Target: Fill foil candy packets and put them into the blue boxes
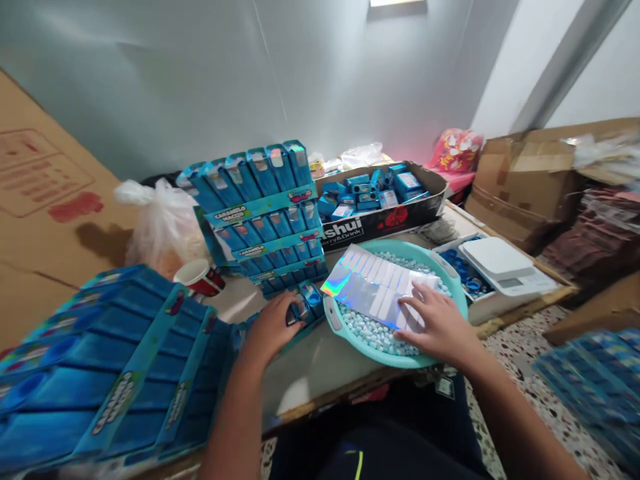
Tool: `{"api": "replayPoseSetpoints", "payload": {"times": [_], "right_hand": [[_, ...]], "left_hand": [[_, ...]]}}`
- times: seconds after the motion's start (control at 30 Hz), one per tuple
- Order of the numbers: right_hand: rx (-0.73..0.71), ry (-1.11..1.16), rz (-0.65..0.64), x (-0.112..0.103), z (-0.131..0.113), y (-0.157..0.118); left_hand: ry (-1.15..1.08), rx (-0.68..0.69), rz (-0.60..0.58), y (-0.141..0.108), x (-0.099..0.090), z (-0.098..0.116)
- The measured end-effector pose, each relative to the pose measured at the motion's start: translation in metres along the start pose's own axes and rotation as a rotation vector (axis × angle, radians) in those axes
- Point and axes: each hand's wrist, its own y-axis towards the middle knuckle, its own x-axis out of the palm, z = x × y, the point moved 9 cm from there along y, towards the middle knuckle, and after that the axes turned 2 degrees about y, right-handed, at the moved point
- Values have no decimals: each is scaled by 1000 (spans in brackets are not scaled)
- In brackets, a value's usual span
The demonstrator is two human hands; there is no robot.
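My left hand [275, 327] is closed around a small blue box [296, 312], beside another blue box [311, 295] in a low row in front of the display stack. Over the turquoise basin [455, 287], my right hand [430, 320] rests with its fingers spread on a sheet of silvery stickers [370, 283]. That sheet lies across the basin, on top of many small pale blue pellets [370, 333]. Behind my left hand stands a tiered stack of blue boxes [270, 220] with turquoise label strips.
Another tiered stack of blue boxes [125, 360] fills the left front. A paper cup [199, 277] stands behind it. At the back is a carton of loose blue boxes [390, 213]; a white scale [500, 260] sits right of the basin.
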Motion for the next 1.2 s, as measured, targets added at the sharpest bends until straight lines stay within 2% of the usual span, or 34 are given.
{"api": "replayPoseSetpoints", "payload": {"times": [0.13,0.2,0.27,0.33,0.4,0.47,0.53,0.6,0.67,0.7,0.77,0.83,0.87,0.9,0.93,0.97,1.03,1.07,1.1,1.2], "right_hand": [[-33,54,-39,-1,-7,0],[-53,97,-42,-3,-10,0],[-74,136,-46,-4,-13,2],[-102,160,-53,-4,-16,3],[-151,178,-43,-4,-19,4],[-195,218,-13,-5,-21,3],[-194,284,43,-8,-18,1],[-173,373,129,-14,-13,-5],[-162,496,227,-21,-10,-11],[-145,573,286,-26,-7,-15],[-12,745,479,-37,9,-23],[233,982,713,-42,34,-37],[354,1139,777,-37,43,-43],[444,1318,768,-30,46,-44],[490,1498,686,-21,41,-41],[491,1654,551,-15,30,-36],[434,1838,295,-12,3,-29],[413,1869,233,-15,-7,-28],[413,1870,227,-18,-11,-28],[497,1760,373,-29,-2,-31]], "left_hand": [[169,-192,129,-22,-14,-33],[152,-198,203,-29,-21,-28],[89,-77,257,-30,-27,3],[29,121,269,-26,-30,56],[-45,313,222,-19,-25,114],[-114,422,161,-9,-16,160],[-144,488,81,4,-3,191],[-148,550,24,16,7,207],[-153,617,39,24,8,215],[-160,649,86,25,4,216],[-183,699,258,22,-13,216],[-207,723,490,10,-36,212],[-214,731,606,2,-47,211],[-219,743,702,-7,-57,210],[-225,755,764,-14,-65,211],[-240,767,791,-19,-70,213],[-293,815,746,-22,-76,221],[-329,849,694,-22,-77,226],[-368,885,640,-22,-77,230],[-466,932,461,-13,-73,238]]}}
